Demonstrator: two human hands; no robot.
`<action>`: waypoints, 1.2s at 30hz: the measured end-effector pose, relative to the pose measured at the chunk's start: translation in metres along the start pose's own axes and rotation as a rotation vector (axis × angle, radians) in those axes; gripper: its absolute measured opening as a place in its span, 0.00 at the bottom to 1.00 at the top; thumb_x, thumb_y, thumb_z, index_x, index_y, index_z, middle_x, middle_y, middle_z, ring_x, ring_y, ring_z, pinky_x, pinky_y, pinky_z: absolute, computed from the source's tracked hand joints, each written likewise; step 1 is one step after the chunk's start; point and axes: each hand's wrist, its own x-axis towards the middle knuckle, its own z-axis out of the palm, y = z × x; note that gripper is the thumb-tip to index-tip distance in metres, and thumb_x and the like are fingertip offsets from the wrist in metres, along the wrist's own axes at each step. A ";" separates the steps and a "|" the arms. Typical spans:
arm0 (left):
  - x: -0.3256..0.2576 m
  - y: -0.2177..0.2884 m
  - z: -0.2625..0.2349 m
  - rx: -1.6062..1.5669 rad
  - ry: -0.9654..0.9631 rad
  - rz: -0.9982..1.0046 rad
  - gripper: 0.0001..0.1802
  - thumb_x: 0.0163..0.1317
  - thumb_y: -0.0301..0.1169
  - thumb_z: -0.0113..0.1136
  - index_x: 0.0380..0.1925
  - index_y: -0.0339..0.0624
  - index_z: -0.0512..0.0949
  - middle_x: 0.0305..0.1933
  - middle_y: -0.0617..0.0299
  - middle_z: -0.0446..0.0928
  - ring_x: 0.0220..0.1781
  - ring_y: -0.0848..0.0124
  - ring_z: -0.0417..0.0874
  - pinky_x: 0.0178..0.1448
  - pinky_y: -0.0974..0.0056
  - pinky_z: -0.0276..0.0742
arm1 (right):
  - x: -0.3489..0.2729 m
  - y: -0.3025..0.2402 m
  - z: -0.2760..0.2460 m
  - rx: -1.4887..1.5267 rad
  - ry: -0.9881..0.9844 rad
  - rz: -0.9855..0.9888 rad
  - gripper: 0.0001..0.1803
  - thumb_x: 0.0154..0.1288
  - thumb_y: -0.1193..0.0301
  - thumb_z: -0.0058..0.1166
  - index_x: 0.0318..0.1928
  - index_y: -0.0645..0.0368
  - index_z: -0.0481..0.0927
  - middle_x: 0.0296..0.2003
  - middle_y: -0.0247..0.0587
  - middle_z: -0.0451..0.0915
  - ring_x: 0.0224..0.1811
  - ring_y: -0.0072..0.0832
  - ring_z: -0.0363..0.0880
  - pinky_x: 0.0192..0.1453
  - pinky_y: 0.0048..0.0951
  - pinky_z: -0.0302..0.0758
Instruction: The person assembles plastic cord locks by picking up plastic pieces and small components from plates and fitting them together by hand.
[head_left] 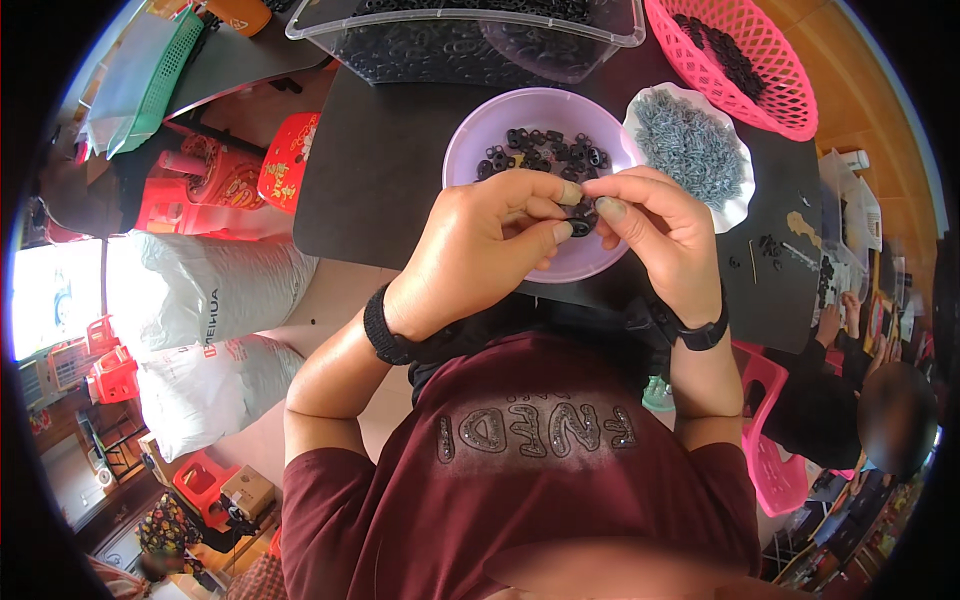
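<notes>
Over the near part of a lilac plastic bowl (462,140), my left hand (480,235) and my right hand (665,225) meet, fingertips almost touching. Between thumbs and fingers they pinch a small black plastic piece (580,227), its exact shape partly covered by my fingers. Several more black plastic pieces (535,150), some with round holes, lie loose in the bowl. Right of it, a white scalloped dish (736,210) is heaped with small grey metal pieces (690,145) that look like springs.
A clear bin (460,55) of black pieces stands at the far side of the dark table (370,170). A pink basket (790,110) holds more at the far right. Small black bits (770,246) and a thin stick (753,262) lie rightward. White sacks (215,290) stand left; another person (815,415) sits right.
</notes>
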 end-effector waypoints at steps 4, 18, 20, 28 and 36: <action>-0.002 0.001 -0.001 0.114 0.014 0.116 0.15 0.61 0.19 0.63 0.48 0.33 0.76 0.36 0.57 0.85 0.36 0.74 0.86 0.41 0.69 0.83 | 0.003 -0.009 0.001 -0.080 -0.030 0.078 0.09 0.67 0.79 0.58 0.46 0.63 0.84 0.33 0.31 0.80 0.30 0.15 0.76 0.34 0.17 0.73; 0.000 0.001 -0.003 0.161 -0.021 0.215 0.13 0.61 0.16 0.62 0.44 0.34 0.72 0.36 0.60 0.83 0.39 0.76 0.85 0.42 0.70 0.82 | 0.010 -0.015 0.000 -0.239 -0.119 0.021 0.08 0.61 0.79 0.61 0.42 0.63 0.85 0.35 0.39 0.83 0.36 0.22 0.80 0.40 0.22 0.75; 0.000 0.001 -0.003 0.170 -0.019 0.211 0.13 0.61 0.16 0.62 0.43 0.35 0.72 0.36 0.60 0.83 0.39 0.76 0.85 0.43 0.70 0.82 | 0.012 -0.015 0.000 -0.248 -0.138 0.031 0.08 0.61 0.80 0.61 0.42 0.63 0.85 0.35 0.39 0.83 0.35 0.22 0.80 0.40 0.22 0.75; 0.002 0.003 -0.002 0.177 -0.030 0.188 0.11 0.60 0.17 0.63 0.39 0.35 0.71 0.33 0.62 0.82 0.39 0.78 0.84 0.43 0.71 0.81 | 0.016 -0.018 -0.002 -0.320 -0.182 -0.020 0.09 0.60 0.82 0.58 0.41 0.64 0.85 0.34 0.39 0.83 0.34 0.23 0.82 0.38 0.22 0.76; 0.003 0.003 -0.003 0.217 -0.044 0.161 0.11 0.60 0.18 0.63 0.38 0.35 0.71 0.32 0.62 0.82 0.38 0.79 0.83 0.42 0.71 0.81 | 0.016 -0.016 -0.004 -0.307 -0.179 0.019 0.09 0.60 0.82 0.58 0.42 0.63 0.85 0.35 0.39 0.84 0.34 0.23 0.82 0.39 0.22 0.76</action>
